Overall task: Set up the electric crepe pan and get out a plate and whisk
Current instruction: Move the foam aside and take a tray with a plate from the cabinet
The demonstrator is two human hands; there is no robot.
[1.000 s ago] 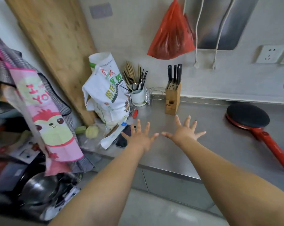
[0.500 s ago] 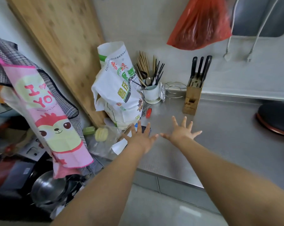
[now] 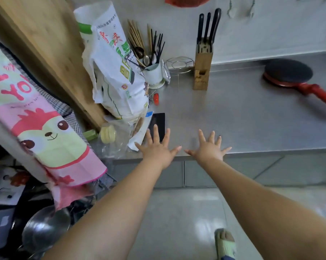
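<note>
Our fingers are spread wide and straight on both the left hand (image 3: 157, 148) and the right hand (image 3: 208, 148), held side by side over the near edge of the steel counter (image 3: 242, 117), gripping nothing. The electric crepe pan (image 3: 288, 74) already lies far right on the counter, well apart from us, though we cannot tell if it is plugged in. We see no plate or whisk out yet; both seem left to fetch.
</note>
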